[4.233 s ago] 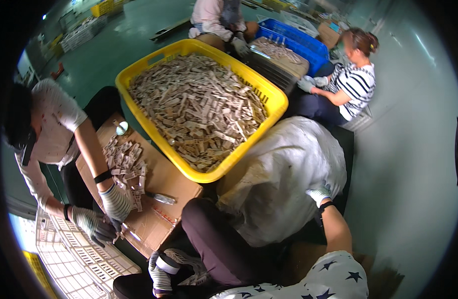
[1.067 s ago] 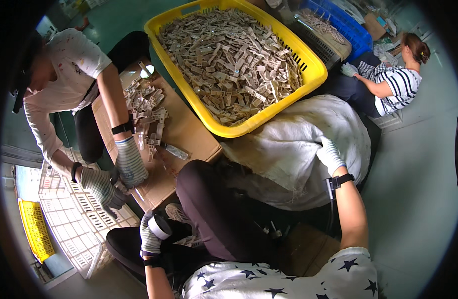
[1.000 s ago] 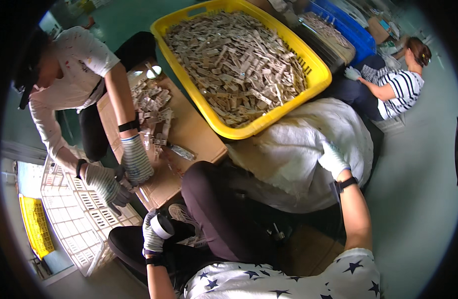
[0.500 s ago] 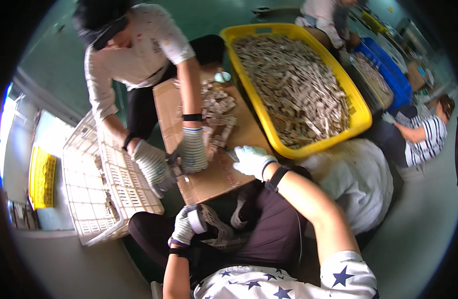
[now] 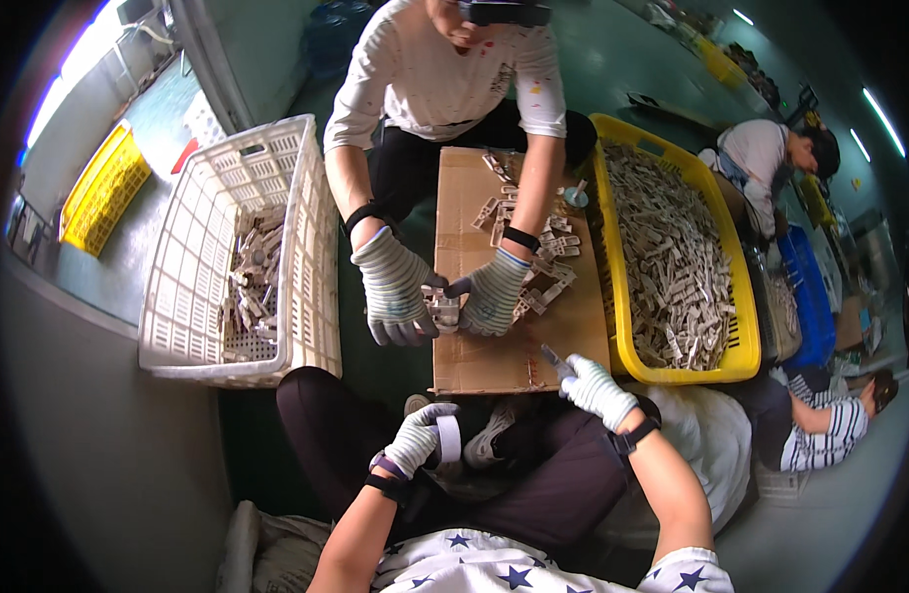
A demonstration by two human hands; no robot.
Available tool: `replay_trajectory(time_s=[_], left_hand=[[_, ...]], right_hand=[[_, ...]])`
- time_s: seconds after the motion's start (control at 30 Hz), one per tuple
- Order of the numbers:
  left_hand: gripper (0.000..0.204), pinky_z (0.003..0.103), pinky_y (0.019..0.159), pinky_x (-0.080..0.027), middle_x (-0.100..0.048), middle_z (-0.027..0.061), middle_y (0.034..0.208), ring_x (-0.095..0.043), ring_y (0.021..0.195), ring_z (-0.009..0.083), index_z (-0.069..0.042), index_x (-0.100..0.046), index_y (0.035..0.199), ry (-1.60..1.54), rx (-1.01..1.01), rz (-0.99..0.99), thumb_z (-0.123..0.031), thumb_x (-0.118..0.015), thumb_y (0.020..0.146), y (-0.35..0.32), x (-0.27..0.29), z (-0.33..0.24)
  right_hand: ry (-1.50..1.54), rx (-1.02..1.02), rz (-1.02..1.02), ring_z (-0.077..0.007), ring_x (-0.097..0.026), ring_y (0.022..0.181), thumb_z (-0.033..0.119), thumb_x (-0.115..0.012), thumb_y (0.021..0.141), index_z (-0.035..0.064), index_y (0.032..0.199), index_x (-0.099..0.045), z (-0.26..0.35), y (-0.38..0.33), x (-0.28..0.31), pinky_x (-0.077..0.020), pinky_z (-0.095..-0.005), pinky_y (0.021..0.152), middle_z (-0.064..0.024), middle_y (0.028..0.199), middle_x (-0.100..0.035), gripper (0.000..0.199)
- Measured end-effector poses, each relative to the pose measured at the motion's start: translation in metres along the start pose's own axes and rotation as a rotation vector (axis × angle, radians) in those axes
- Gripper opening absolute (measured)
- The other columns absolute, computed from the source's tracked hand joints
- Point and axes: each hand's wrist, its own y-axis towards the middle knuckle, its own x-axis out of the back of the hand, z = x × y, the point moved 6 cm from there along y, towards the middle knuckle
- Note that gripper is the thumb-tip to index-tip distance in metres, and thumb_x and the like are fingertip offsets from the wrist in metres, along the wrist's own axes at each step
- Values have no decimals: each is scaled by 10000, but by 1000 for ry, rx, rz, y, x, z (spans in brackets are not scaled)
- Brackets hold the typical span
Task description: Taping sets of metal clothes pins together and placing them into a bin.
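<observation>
Low in the middle of the frame, the left hand (image 5: 420,443), gloved in a striped knit, is curled round a roll of white tape (image 5: 447,439) above the dark trouser lap, while the right hand (image 5: 597,389) pinches a slim grey tool (image 5: 555,358) whose tip rests at the near right corner of the cardboard sheet (image 5: 474,356) serving as a bench. Across that sheet a co-worker's gloved hands (image 5: 444,293) close on a small cluster of pale plastic clips (image 5: 440,304), with more clips scattered toward the upper right of the cardboard. Risk, as I judge it: knit gloves on smooth moulded plastic grip poorly, so a clip could slide off the flat, slightly bowed cardboard into the gap between laps; the tool's tip sits close to the co-worker's fingers, so a jerk could nick a glove. Right of centre, the yellow crate (image 5: 601,247), rigid and slot-walled, is heaped with the same beige pieces and could spill if nudged. Left of frame, the white lattice basket (image 5: 316,247) holds only a thin layer.
</observation>
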Motion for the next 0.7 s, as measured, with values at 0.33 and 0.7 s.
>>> replay_trajectory(time_s=[0.33, 0.7], left_hand=[[207, 273, 618, -528, -655, -5, 855, -604, 708, 91, -90, -664, 1033, -83, 86, -60, 3, -657, 849, -10, -8, 27], [205, 316, 727, -559, -659, 60, 942, -622, 802, 137, -48, -641, 1051, -258, 68, 3, 2, -664, 854, -10, -8, 27]], right_hand=[[-408, 394, 158, -398, -613, 946, 227, -596, 865, 78, 1169, -503, 139, -36, -70, -503, -464, 804, -217, 1085, -599, 352], [-490, 393, 336, -363, -626, 888, 436, -596, 862, 56, 1153, -593, 173, -4, -89, -492, -463, 796, -209, 869, -632, 479]])
